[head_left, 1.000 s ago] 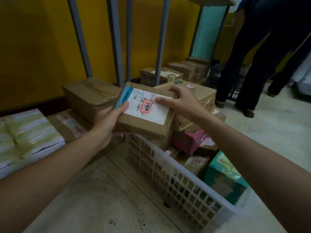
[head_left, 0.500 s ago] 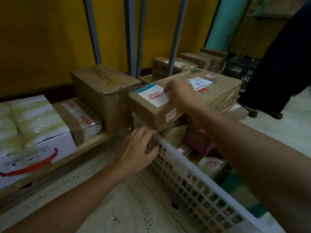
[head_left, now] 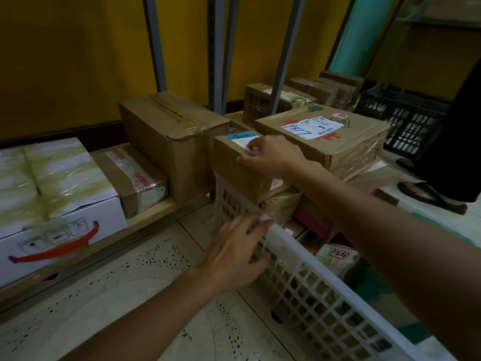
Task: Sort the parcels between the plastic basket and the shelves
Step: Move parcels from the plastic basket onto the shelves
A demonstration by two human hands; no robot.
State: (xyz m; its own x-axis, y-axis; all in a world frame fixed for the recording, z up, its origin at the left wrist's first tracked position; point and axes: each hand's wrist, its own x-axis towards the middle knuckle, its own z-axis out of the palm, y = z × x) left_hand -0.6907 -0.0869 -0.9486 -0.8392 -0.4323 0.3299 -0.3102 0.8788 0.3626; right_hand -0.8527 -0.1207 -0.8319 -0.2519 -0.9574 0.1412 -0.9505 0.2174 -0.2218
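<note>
A white plastic basket [head_left: 309, 293] full of parcels stands on the floor at the right. A small brown parcel [head_left: 231, 162] with a white and blue label rests on its far corner. My right hand [head_left: 270, 155] grips that parcel from above, thumb on its near side. My left hand [head_left: 239, 254] lies on the basket's rim and side wall, fingers curled over the edge. Behind the small parcel, a large taped carton [head_left: 338, 142] with a label sits on top of the basket's load. A low wooden shelf [head_left: 156, 212] at the left holds more boxes.
On the shelf are a white box with a red handle [head_left: 52, 204], a flat brown parcel [head_left: 132, 175] and a tall brown carton [head_left: 169, 136]. Grey shelf posts [head_left: 218, 53] rise behind. A black crate [head_left: 406, 121] and a person's leg and sandal [head_left: 432, 194] are at the right.
My left hand let go of the small parcel and dropped to the basket's rim. My right hand lowered the parcel onto the basket's far corner and still grips it.
</note>
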